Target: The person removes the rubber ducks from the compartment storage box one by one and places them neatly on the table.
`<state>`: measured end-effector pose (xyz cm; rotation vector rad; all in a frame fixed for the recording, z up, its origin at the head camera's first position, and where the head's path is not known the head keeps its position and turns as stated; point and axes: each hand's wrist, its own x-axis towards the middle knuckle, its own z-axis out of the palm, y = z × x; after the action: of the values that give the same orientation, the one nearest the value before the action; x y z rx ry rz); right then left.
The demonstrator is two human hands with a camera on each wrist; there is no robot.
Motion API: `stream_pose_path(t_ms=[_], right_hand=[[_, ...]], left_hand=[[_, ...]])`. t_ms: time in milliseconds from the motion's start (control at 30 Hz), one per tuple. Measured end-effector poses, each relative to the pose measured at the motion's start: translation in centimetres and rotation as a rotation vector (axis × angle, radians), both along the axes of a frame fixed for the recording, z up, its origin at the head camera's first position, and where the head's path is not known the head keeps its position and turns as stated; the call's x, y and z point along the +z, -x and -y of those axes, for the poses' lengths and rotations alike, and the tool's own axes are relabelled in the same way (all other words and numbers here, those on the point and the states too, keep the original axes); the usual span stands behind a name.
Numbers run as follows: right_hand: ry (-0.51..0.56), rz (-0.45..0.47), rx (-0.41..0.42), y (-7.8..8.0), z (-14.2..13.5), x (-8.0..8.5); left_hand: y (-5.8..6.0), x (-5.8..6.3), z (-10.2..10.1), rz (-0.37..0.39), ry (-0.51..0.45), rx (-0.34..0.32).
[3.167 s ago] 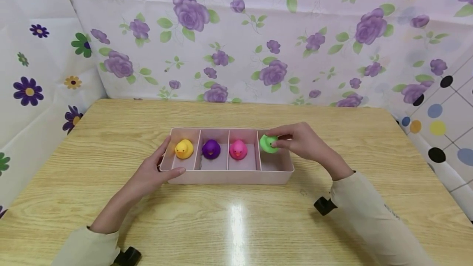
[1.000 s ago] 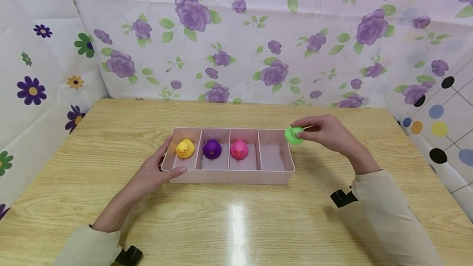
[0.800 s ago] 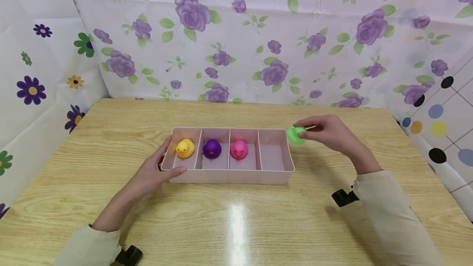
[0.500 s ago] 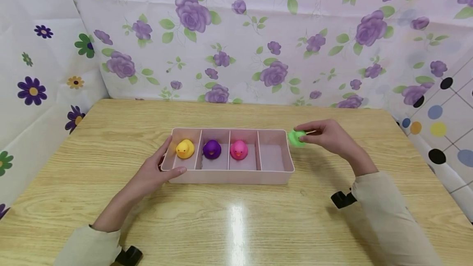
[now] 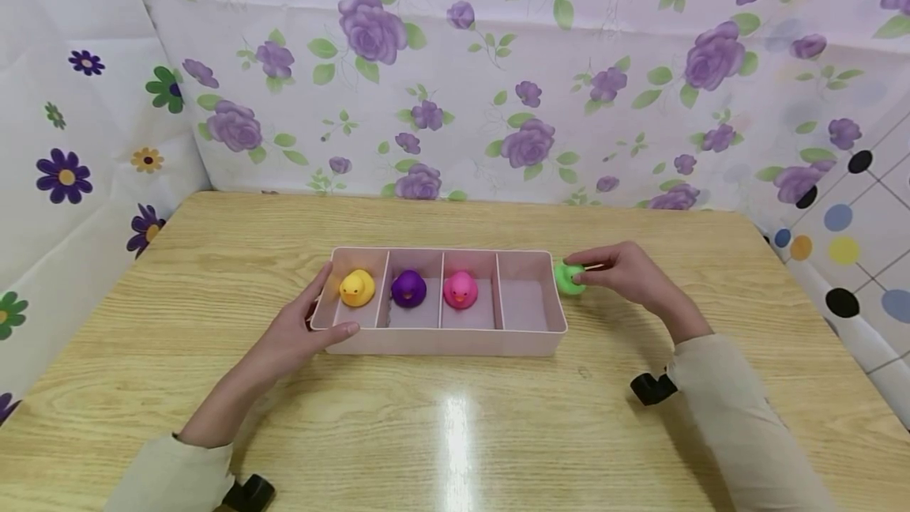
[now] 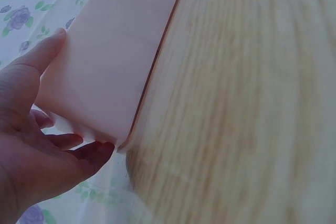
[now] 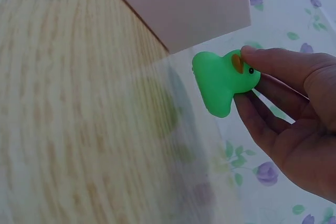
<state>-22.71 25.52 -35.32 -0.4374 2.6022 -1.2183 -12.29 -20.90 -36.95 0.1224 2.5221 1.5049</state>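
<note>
A white cloth (image 5: 469, 69) printed with purple roses and green leaves hangs beyond the table's far edge, lightly creased; to the left is a wrinkled white sheet (image 5: 107, 156) with bold daisy-like flowers, and to the right a pale panel (image 5: 874, 220) of coloured dots and thin dark lines. The wooden table (image 5: 355, 425) has a yellowish, streaky grain and a gloss that throws back a bright streak of light towards its near edge. Around the middle of the surface, its long side running along the far edge, stands a smooth, pale pink box (image 5: 441, 343), long and straight-walled, with thin dividers making four compartments. From the left, the first three carry small, rounded, shiny ducks: a yellow duck (image 5: 357, 288), a purple duck (image 5: 408, 289) and a bright pink duck (image 5: 460, 290). The left hand (image 5: 295, 330) grips the box's left end, thumb along the near wall, fingers bent around the end. Just beyond the box's right end, towards the table's right edge, the right hand (image 5: 626, 275) pinches a green duck (image 5: 567, 280) by its head between thumb and fingers; its flat base hangs tilted, just above the wood, where a blurred green reflection shows. Both forearms wear plain beige sleeves (image 5: 739, 409).
</note>
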Motion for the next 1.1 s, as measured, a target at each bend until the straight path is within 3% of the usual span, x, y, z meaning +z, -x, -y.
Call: stream_pose_path(t_ms=[533,933,1100], right_hand=[[0.011,0.035,-0.020,0.2,0.0,-1.0],[0.034,0.049,0.021,0.3,0.1,-1.0],[0.055,0.005,0.025,0.2,0.3,-0.6]], left_hand=[[-0.1,0.1,0.0,0.003,-0.001,0.000],[-0.1,0.1,0.0,-0.005,0.005,-0.004],[-0.1,0.0,0.0,-0.007,-0.001,-0.006]])
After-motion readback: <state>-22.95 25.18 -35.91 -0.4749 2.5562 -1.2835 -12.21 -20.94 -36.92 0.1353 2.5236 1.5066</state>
